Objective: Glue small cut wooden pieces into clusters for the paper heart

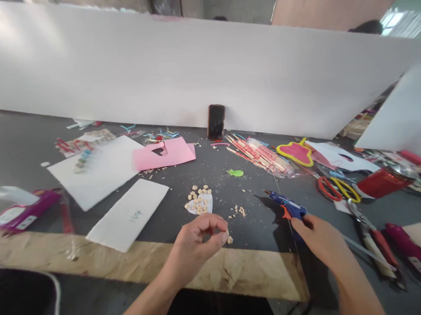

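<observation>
My right hand (318,239) is wrapped around a blue hot glue gun (286,205) with an orange trigger, its nozzle pointing left over the dark table. My left hand (203,241) is pinched near the table's front edge, with a small beige piece barely showing at the thumb and index fingertips. Just beyond it lies a white paper cutout (206,203) partly covered with small beige flower-like pieces (199,206). More loose beige pieces (240,211) are scattered between the cutout and the glue gun.
Behind stand a phone (216,122) and a white partition (177,74). Pink card (170,153) and white sheets (130,214) lie left. Red-and-white sticks (256,154), scissors (329,188), a red can (386,181), pliers (364,219) and a purple tool (414,252) lie right.
</observation>
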A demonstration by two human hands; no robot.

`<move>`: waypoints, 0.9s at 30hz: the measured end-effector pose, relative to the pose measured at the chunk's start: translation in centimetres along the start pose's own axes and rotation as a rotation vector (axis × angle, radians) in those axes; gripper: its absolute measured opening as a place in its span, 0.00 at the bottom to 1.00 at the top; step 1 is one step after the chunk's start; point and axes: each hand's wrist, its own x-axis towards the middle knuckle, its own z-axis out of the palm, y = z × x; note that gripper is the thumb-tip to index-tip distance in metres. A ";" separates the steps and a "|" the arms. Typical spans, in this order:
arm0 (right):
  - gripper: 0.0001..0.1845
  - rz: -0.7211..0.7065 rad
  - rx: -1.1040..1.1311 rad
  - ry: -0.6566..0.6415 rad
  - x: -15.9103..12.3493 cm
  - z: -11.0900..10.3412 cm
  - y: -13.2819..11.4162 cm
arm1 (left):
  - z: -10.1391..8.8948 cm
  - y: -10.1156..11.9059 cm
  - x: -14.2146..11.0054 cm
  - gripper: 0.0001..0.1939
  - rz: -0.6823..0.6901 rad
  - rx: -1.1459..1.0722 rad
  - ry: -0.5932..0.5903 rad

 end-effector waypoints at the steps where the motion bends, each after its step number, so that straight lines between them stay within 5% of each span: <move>1: 0.12 0.011 0.092 -0.009 -0.3 -0.1 0.0 | 0.0 0.0 0.0 0.03 -0.013 -0.040 -0.012; 7: 0.18 0.026 0.658 -0.020 -2.7 0.4 0.1 | -0.3 -0.6 0.6 0.06 -0.125 -0.091 0.060; 12: 0.12 0.074 1.124 -0.150 -4.8 1.7 0.6 | -0.3 -1.0 0.8 0.08 -0.154 -0.095 0.091; 19: 0.14 -0.126 0.982 -0.409 -9.2 3.9 -0.6 | 0.2 -1.0 0.9 0.09 -0.167 -0.104 0.125; 27: 0.16 -0.334 0.689 -0.286 -10.1 4.2 -1.4 | 0.5 -1.1 0.6 0.08 -0.131 -0.154 0.094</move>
